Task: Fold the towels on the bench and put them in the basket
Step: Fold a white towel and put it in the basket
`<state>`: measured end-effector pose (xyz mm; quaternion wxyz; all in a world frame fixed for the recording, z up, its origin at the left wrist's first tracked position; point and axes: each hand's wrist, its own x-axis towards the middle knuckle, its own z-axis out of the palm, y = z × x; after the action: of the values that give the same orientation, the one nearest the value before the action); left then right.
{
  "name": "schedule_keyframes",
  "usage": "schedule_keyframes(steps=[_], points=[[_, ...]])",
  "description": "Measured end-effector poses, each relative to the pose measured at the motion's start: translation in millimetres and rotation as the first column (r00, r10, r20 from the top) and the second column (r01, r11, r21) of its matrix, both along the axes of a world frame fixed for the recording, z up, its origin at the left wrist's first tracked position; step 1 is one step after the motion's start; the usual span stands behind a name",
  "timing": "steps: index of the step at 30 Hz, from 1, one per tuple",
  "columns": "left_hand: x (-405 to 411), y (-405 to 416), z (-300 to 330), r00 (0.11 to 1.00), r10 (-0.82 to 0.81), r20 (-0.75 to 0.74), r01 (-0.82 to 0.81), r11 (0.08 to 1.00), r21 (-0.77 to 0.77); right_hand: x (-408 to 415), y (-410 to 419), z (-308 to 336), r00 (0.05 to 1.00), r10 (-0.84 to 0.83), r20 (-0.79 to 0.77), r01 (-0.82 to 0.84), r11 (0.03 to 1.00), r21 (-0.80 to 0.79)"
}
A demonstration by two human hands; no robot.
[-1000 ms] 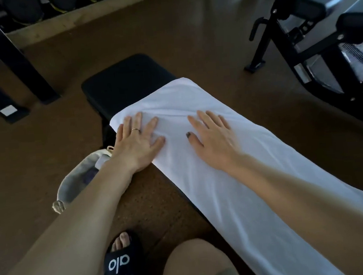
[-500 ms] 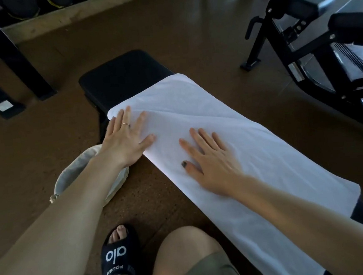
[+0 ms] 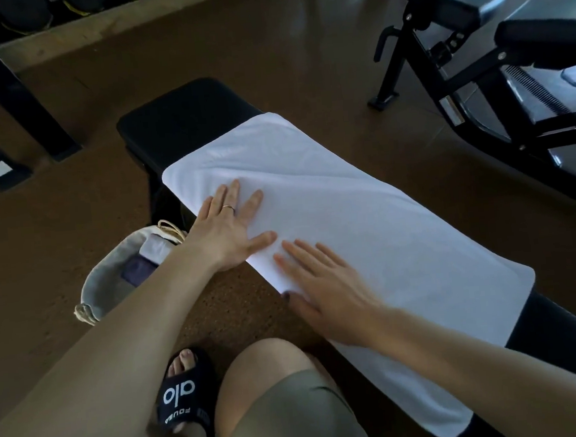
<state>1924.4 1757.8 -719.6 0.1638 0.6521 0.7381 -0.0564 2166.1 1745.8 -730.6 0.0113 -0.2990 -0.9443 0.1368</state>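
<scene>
Sliding nearer together vs 1 s ago, both flat hands, left [image 3: 227, 230] & right [image 3: 323, 288], press towel [image 3: 383, 217].

- A white towel [image 3: 367, 232] covers most of the black bench [image 3: 186, 123], leaving its far end bare padding
- Both the left hand [image 3: 227, 228] and right hand [image 3: 323, 288] lie flat on the towel's near edge
- A fabric basket [image 3: 113, 287] sits on the floor just left of the bench, its mouth partly under the left forearm
- A black gym machine [image 3: 475, 76] stands beyond open brown floor to the right
</scene>
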Motion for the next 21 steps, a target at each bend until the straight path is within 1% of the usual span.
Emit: schedule_keyframes(steps=[1, 3, 4, 6, 8, 10, 12, 14, 16, 18, 21], points=[[1, -2, 1, 1.000, 0.006, 0.003, -0.006, 1.000, -0.003, -4, 11, 5, 0.998, -0.038, -0.055, 0.037, 0.999, -0.020], [1, -5, 2, 1.000, 0.021, 0.019, -0.021, 1.000, 0.003, -12, 39, 14, 0.986, -0.096, -0.136, 0.099, 0.995, 0.016], [1, -5, 1, 0.999, 0.031, 0.023, -0.032, 0.999, 0.016, -18, 56, 18, 0.983, -0.121, -0.141, 0.126, 0.992, 0.026], [3, -2, -1, 0.998, 0.060, 0.028, -0.061, 0.997, 0.050, -31, 94, 20, 0.974, -0.195, -0.114, 0.195, 0.981, -0.009], [5, 6, -1, 0.996, 0.080, 0.035, -0.083, 0.993, 0.087, -46, 133, 19, 0.945, -0.311, -0.106, 0.306, 0.950, -0.058], [5, 16, 1, 0.995, 0.091, 0.047, -0.097, 0.987, 0.128, -62, 168, 15, 0.917, -0.391, -0.082, 0.388, 0.920, -0.050], [0, 24, 1, 0.991, 0.115, 0.075, -0.126, 0.981, 0.150, -78, 195, 9, 0.922, -0.385, -0.023, 0.385, 0.923, -0.029], [-8, 31, -3, 0.984, 0.146, 0.099, -0.159, 0.978, 0.136, -95, 214, 7, 0.939, -0.344, 0.018, 0.344, 0.938, -0.029], [-14, 33, -9, 0.986, 0.148, 0.078, -0.156, 0.981, 0.115, -111, 231, 7, 0.946, -0.323, 0.025, 0.324, 0.944, -0.059], [-18, 33, -15, 0.991, 0.130, 0.039, -0.133, 0.985, 0.109, -128, 246, 7, 0.931, -0.366, -0.012, 0.361, 0.923, -0.137], [-17, 33, -17, 0.993, 0.114, 0.011, -0.114, 0.988, 0.104, -145, 268, 7, 0.845, -0.501, -0.189, 0.461, 0.860, -0.217]])
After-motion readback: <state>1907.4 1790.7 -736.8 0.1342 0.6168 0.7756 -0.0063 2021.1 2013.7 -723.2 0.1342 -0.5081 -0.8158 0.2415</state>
